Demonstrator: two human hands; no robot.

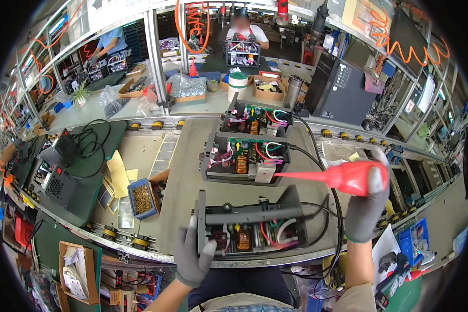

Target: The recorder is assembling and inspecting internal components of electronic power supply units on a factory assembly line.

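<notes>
Head view: frame right, the right hand (368, 208) clamps a red bottle (351, 178); over-squeezing could dribble any contents onto the central unit (242, 164). Lower centre, the left hand (192, 258) meets the near unit (252, 214), grip unclear.

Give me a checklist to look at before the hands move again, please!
1. Right hand holding the red squeeze bottle: ok.
2. Bottle's long nozzle pointing at the middle unit: ok, its tip is by the metal plate.
3. Nozzle tip touching that plate: cannot tell.
4. Left hand at the near unit's left end: ok; how firmly it grips, cannot tell.
5. Black cable tucked away: not ok, it droops over the bench edge near the right hand.
</notes>
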